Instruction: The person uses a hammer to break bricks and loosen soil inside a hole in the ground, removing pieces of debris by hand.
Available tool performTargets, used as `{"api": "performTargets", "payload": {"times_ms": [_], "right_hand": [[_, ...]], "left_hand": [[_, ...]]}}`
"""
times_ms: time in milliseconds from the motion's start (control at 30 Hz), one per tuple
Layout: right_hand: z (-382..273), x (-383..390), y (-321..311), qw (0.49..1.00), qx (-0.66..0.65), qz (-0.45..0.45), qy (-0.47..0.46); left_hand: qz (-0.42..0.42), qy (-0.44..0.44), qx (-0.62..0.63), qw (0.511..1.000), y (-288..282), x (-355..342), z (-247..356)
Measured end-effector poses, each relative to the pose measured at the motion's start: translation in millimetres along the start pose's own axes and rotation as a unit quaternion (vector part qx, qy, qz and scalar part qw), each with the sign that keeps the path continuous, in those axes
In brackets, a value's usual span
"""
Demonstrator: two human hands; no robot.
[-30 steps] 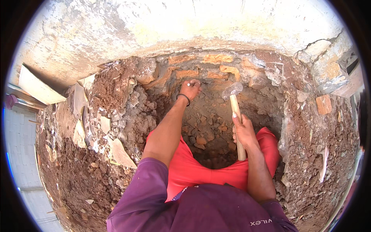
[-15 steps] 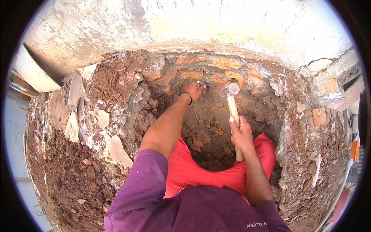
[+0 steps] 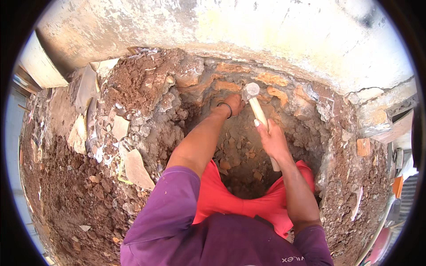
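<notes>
My right hand (image 3: 274, 139) is wrapped round the pale wooden handle of a short hammer (image 3: 258, 108). Its grey metal head is right beside the top of my left hand (image 3: 234, 105), at the far side of a dug-out hole. My left fingers are closed on a thin metal chisel, which the hand and hammer head hide now. That hand is against the exposed brickwork (image 3: 228, 85) at the foot of the wall. Whether the hammer touches the chisel cannot be made out. Broken rubble (image 3: 237, 148) lies at the bottom of the hole, between my knees.
A pale plastered wall (image 3: 248, 31) rises beyond the hole. Loose brown soil (image 3: 84, 195) is heaped on both sides, with broken flat shards (image 3: 138, 170) at the left. At the right lie a brick piece (image 3: 363, 147) and a cracked masonry corner (image 3: 377, 115).
The hammer head has come left and down to my left hand, with my right hand moving along. The whole view has shifted slightly.
</notes>
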State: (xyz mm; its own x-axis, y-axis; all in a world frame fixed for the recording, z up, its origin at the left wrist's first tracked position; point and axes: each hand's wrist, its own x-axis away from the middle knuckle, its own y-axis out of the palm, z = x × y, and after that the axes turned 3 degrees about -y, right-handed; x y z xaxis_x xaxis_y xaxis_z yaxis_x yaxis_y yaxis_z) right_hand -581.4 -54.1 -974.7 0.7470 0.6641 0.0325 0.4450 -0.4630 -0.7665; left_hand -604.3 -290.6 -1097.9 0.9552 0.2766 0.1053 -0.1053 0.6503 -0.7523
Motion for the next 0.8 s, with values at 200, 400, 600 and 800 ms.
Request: {"api": "performTargets", "payload": {"times_ms": [200,400,600,800], "right_hand": [[-55,24,-16,0.938,-0.208,0.210,-0.181],[17,-8,4,0.998,-0.042,0.048,-0.024],[-38,3,-18,0.995,-0.091,0.039,-0.006],[20,-21,9,0.993,-0.113,0.018,0.017]], "left_hand": [[-0.009,-0.024,0.105,0.994,10,-3,-28],[-0.053,-0.047,-0.011,0.997,9,-7,-4],[-0.034,-0.056,0.063,0.996,-4,-3,-29],[-0.041,-0.030,0.051,0.997,3,7,2]]}}
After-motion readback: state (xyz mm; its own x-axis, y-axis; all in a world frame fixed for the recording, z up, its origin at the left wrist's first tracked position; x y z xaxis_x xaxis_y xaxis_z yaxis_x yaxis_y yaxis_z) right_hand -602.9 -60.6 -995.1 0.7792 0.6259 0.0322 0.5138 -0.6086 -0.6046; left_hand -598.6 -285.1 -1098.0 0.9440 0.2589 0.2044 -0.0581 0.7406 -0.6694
